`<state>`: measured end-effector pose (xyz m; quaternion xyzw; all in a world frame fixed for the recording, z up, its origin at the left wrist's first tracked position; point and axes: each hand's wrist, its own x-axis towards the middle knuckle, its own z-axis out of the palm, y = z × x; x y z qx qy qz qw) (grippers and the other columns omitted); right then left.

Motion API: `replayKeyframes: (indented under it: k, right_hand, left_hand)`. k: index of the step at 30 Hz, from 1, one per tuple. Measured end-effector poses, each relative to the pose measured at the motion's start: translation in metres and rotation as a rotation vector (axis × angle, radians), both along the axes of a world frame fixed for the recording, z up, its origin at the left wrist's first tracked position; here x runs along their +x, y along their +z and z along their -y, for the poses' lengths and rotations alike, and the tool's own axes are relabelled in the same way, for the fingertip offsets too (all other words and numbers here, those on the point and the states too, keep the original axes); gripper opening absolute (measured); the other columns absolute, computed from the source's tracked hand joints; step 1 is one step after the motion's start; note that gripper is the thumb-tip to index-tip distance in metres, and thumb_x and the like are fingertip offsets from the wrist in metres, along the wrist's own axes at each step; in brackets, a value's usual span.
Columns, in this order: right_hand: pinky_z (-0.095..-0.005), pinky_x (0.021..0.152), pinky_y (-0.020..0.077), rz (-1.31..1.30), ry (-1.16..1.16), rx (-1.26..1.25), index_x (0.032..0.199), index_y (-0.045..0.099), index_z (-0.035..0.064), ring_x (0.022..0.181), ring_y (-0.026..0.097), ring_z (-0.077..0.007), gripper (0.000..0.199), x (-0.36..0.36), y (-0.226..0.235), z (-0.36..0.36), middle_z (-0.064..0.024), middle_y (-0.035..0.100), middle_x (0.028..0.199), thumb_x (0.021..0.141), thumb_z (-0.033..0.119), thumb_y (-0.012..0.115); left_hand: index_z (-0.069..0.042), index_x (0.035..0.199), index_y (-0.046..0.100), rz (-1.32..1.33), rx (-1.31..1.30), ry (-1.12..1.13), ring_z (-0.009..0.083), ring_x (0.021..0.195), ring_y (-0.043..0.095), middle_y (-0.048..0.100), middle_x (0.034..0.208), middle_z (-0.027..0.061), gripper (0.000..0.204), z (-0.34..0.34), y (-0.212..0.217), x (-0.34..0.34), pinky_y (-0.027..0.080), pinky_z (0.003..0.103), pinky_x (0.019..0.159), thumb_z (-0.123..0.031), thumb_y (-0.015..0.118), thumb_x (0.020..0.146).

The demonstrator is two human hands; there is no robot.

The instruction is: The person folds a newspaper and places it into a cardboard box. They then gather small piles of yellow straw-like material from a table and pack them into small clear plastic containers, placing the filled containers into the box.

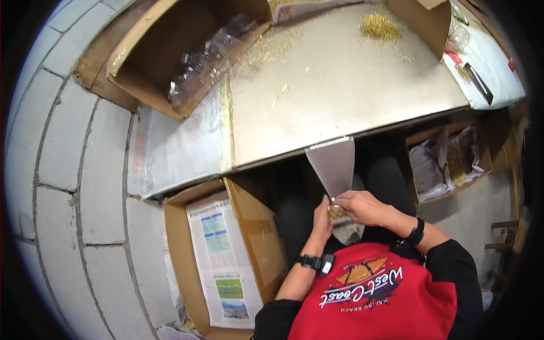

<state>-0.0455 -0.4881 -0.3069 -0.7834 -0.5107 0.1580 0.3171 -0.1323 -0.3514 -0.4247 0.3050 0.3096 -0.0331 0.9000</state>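
A small clear box (339, 214) filled with tan-gold bits sits low between my hands, in front of my lap. My left hand (322, 220) is wrapped round its left side. Over its top and right side, my right hand (365, 207) is closed, fingertips together at the box's upper edge; what they pinch is too small to make out. Just above the hands ends a tapering grey-white chute (334, 167), its wide end at the table's front edge. Below the box, a pale, crumpled-looking thing (347, 233) shows in part.
On the metal-topped table (340, 85) lie a gold pile (379, 27) and scattered bits. A cardboard box (187, 51) with clear plastic pieces stands far left. Newspaper lines a lower-left carton (258, 243). Another carton (447, 161) holds gold bits at right. Black tweezers-like tool (479, 84) lies far right.
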Motion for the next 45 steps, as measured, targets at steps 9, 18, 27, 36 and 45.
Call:
replayKeyframes:
  k: [9,18,27,36,45]
  right_hand:
    - [-0.0441,0.106,0.0328,0.248,-0.547,0.055,0.134,0.04,0.0042,0.127,0.039,-0.0388,0.05,0.217,0.068,-0.101,-0.025,0.038,0.138,0.092,0.03,0.048]
    - [-0.0517,0.114,0.0133,0.303,0.249,-0.149,0.143,0.033,0.0112,0.142,0.014,-0.031,0.06,0.223,0.047,-0.196,-0.0128,0.023,0.152,0.096,0.049,0.031]
    - [-0.0375,0.112,0.0247,-0.071,-0.18,-0.002,0.14,0.039,0.0074,0.135,0.032,-0.03,0.047,0.23,0.079,-0.065,-0.0152,0.036,0.145,0.099,0.032,0.04]
    - [-0.0395,0.113,0.0235,0.227,0.087,0.04,0.134,0.047,0.0067,0.137,0.03,-0.0281,0.044,0.155,0.053,-0.075,-0.0129,0.042,0.142,0.097,0.029,0.045]
    - [-0.0453,0.111,0.0252,0.388,-0.011,0.024,0.133,0.046,0.0048,0.137,0.03,-0.0302,0.045,0.108,0.051,-0.066,-0.0134,0.04,0.143,0.095,0.03,0.048]
  left_hand:
    - [0.002,0.105,0.059,-0.077,0.106,-0.069,0.0194,0.085,0.065,0.065,0.097,0.0101,0.017,-0.017,-0.036,-0.009,0.054,0.033,0.078,-0.002,0.055,0.089]
    - [0.002,0.105,0.059,-0.036,-0.067,0.033,0.0214,0.088,0.064,0.064,0.096,0.0111,0.033,-0.024,-0.055,-0.006,0.052,0.034,0.079,-0.027,0.045,0.098]
    - [0.004,0.109,0.055,-0.011,-0.088,-0.082,0.0252,0.086,0.066,0.064,0.098,0.0157,0.042,-0.023,-0.027,-0.001,0.054,0.037,0.076,-0.034,0.038,0.1]
    - [0.0,0.115,0.051,0.073,0.028,-0.111,0.0241,0.082,0.067,0.063,0.102,0.0129,0.043,-0.012,-0.007,0.014,0.058,0.04,0.061,-0.038,0.039,0.099]
    - [-0.004,0.114,0.054,0.038,0.066,-0.09,0.0217,0.084,0.066,0.064,0.101,0.0092,0.036,-0.009,-0.005,0.026,0.056,0.038,0.066,-0.032,0.039,0.098]
